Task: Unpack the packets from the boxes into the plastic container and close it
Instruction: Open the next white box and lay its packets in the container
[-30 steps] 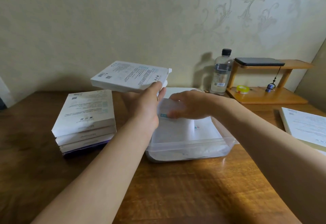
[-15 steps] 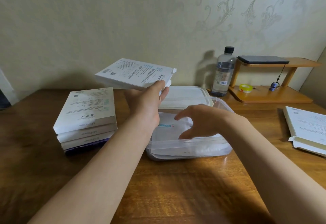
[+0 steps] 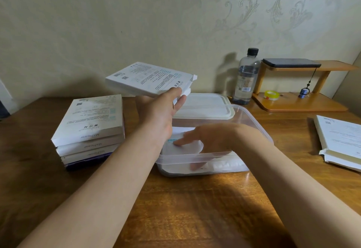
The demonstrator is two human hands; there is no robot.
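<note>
A person's left hand holds a white box in the air above the far left corner of the plastic container. The thumb is on top and the fingers are curled beneath one corner, with the torn flap end pointing right. The right hand reaches into the container with its fingers stretched out and released, pressing flat on the white packets lying inside.

The container sits mid-table with its lid off, lying just behind it on the far side. A stack of boxes waits on the left and another flat box lies at the right edge.

The likeliest trouble is the one-corner hold. The raised box could swing or slip, and whether anything is left in it cannot be told. If something is, it may slide out of the open end onto the lid or the table rather than into the container.

The packets look soft. If the pressing hand lifts away and they spring up past the rim, the lid would probably not seat.

The left forearm passes close to the stack and to the container's near left corner, so a careless sweep could shove either. A reach for the lid could brush the bottle standing at its far right.
</note>
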